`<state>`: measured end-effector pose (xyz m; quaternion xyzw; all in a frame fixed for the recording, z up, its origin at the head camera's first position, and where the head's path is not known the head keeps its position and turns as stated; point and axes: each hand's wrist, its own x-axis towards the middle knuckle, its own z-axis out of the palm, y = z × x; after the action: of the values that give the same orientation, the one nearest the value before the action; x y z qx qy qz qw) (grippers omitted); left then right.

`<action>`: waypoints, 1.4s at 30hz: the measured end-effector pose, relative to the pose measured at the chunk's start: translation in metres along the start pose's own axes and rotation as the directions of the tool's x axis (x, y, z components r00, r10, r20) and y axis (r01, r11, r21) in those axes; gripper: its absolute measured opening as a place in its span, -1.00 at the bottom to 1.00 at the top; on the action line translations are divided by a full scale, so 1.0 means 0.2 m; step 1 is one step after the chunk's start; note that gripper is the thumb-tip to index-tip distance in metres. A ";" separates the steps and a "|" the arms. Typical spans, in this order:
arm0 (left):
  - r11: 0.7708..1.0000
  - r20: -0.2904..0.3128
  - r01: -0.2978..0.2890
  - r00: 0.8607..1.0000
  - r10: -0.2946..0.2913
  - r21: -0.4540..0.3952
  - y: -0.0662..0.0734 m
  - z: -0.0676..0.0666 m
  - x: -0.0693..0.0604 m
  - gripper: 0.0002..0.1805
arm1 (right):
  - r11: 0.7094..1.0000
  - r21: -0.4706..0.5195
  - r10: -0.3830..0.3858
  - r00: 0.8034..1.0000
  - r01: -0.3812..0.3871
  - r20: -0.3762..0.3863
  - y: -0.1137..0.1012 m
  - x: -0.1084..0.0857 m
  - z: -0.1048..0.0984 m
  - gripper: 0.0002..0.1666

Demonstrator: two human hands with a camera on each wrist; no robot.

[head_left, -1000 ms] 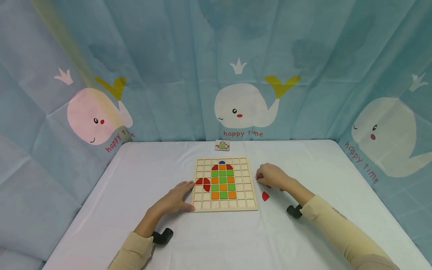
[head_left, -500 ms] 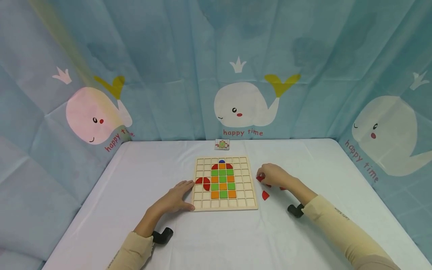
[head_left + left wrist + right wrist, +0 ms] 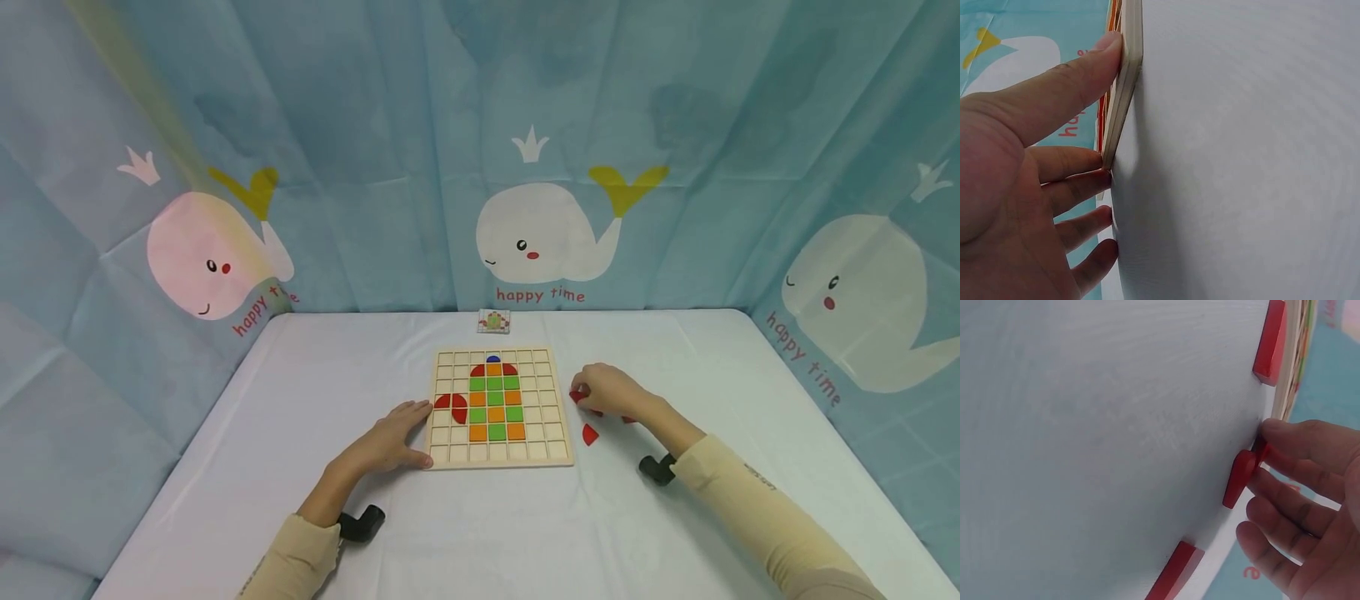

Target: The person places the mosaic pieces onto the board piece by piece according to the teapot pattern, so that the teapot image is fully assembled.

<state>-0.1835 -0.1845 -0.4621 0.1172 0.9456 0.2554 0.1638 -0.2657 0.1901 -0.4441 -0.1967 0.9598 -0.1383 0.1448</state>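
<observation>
The wooden grid board (image 3: 540, 454) lies flat on the white table, with green and orange squares, red quarter-circles and a blue half-circle set in its cells. At its left edge rests my left hand (image 3: 386, 439), fingers spread; the left wrist view shows the thumb (image 3: 1079, 84) touching the board's rim. To the right of the board, my right hand (image 3: 609, 389) pinches a red quarter-circle piece (image 3: 1261, 450) between thumb and forefinger, low over the table. Another red piece (image 3: 1239, 479) lies right beside those fingers, partly covered in the head view.
One loose red quarter-circle (image 3: 590, 434) lies near the board's lower right, and another red piece (image 3: 628, 419) shows under the right wrist. Behind the board sits a small pattern card (image 3: 493, 322). A blue whale-print curtain (image 3: 420, 250) surrounds the table.
The right hand has shifted very slightly, and more of the red pieces by its fingertips and under its wrist shows now. The left hand and board have stayed in place.
</observation>
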 end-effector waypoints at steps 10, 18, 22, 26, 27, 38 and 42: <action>1.000 -0.002 -0.005 1.000 0.005 0.009 0.00 0.00 0.00 0.04 | 0.999 0.011 -0.050 0.998 0.050 -0.050 -0.04 0.03 -0.01 -0.71; 1.000 0.001 -0.002 1.000 0.002 0.004 0.00 0.00 0.00 0.04 | 0.998 -0.001 -0.069 0.995 0.069 -0.067 -0.12 0.09 0.00 -0.70; 1.000 -0.001 -0.003 1.000 0.003 0.011 0.00 0.00 0.00 0.04 | 0.997 0.010 -0.076 0.995 0.077 -0.071 -0.15 0.11 0.00 -0.69; 1.000 -0.006 0.000 1.000 0.000 0.005 0.00 0.00 0.00 0.04 | 0.996 0.011 -0.093 0.993 0.094 -0.072 -0.17 0.14 -0.02 -0.70; 1.000 -0.008 -0.001 1.000 0.001 0.006 0.00 0.00 0.00 0.04 | 0.996 0.009 -0.092 0.993 0.093 -0.072 -0.18 0.15 -0.02 -0.70; 1.000 0.000 0.001 1.000 -0.001 0.000 0.01 -0.01 0.00 0.05 | 0.996 -0.001 -0.088 0.994 0.089 -0.069 -0.24 0.21 -0.03 -0.73; 1.000 -0.001 -0.008 1.000 0.008 0.004 0.01 -0.01 0.00 0.05 | 0.996 0.008 -0.091 0.994 0.092 -0.062 -0.26 0.22 -0.02 -0.75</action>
<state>-0.1838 -0.1840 -0.4607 0.1210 0.9458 0.2541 0.1619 -0.2887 0.1256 -0.4333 -0.2353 0.9530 -0.1562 0.1096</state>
